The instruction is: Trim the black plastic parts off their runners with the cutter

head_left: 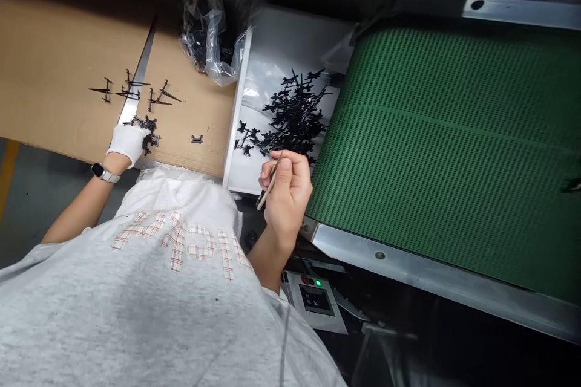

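My left hand (128,141), in a white glove with a watch at the wrist, rests on the cardboard sheet (54,60) and is closed around a small cluster of black plastic parts (149,133). My right hand (287,184) is bare and pinches a thin wooden stick (269,184) like a pen. Its tip is at the near edge of a pile of black plastic parts (296,115) lying in a white tray (272,48).
Several loose black parts (136,92) lie spread on the cardboard, one single piece (196,139) apart. A clear plastic bag (206,36) with more parts sits behind. A green conveyor belt (445,139) runs on the right, with a control box (316,299) below it.
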The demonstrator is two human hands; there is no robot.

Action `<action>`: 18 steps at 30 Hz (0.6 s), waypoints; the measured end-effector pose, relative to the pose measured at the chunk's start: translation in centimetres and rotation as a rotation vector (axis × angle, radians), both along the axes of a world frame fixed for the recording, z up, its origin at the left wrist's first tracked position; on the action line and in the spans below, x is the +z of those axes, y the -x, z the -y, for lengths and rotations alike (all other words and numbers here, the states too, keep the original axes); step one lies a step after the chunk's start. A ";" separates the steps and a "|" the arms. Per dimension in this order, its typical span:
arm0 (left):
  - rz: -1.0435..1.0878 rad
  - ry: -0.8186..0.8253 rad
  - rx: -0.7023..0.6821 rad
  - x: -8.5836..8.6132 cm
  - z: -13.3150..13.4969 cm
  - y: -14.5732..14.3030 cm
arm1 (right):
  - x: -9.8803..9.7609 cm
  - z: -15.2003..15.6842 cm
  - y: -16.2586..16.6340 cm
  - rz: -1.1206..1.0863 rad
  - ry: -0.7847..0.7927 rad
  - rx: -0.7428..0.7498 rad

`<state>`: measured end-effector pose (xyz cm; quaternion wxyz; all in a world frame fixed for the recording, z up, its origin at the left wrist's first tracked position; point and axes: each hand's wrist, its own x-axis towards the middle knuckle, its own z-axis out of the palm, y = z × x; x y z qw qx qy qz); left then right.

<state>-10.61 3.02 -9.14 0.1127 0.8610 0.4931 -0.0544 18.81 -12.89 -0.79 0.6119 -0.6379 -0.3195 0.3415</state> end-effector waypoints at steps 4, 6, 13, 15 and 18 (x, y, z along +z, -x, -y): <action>-0.030 0.065 -0.001 1.0 -2.3 0.5 | -0.1 -0.2 -0.1 -0.028 0.009 0.000; -0.061 0.104 0.024 1.0 -3.4 -0.6 | -0.2 -0.2 -0.1 -0.042 0.029 0.007; -0.073 0.253 -0.051 -2.1 -1.2 -10.3 | -0.3 -0.2 0.5 -0.057 0.099 0.052; -0.100 0.297 -0.067 -3.5 0.0 -11.9 | -0.2 0.0 0.6 -0.051 0.111 0.073; -0.122 0.344 -0.067 -5.2 0.5 -12.4 | -0.3 0.4 0.6 -0.021 0.154 0.081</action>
